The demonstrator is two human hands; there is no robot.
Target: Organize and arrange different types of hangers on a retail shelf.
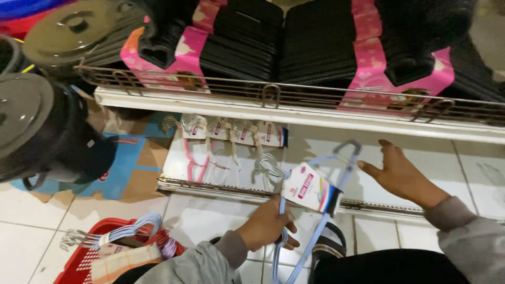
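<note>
- Your left hand (267, 227), lower centre, is closed around a pale blue hanger bundle (314, 200) (cardboard label on it), held slanting upward.
- Your right hand (401, 172), centre right, is open, fingers spread, seemingly just beside the bundle's hooks.

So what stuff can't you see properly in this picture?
- Head view: the blue hangers in the left hand run off the bottom edge.
- The red basket is cut by the bottom edge; cloth and hangers cover its inside.
- The black hangers on the upper shelf are cut by the top edge.
- The right hand has its palm turned away.
</note>
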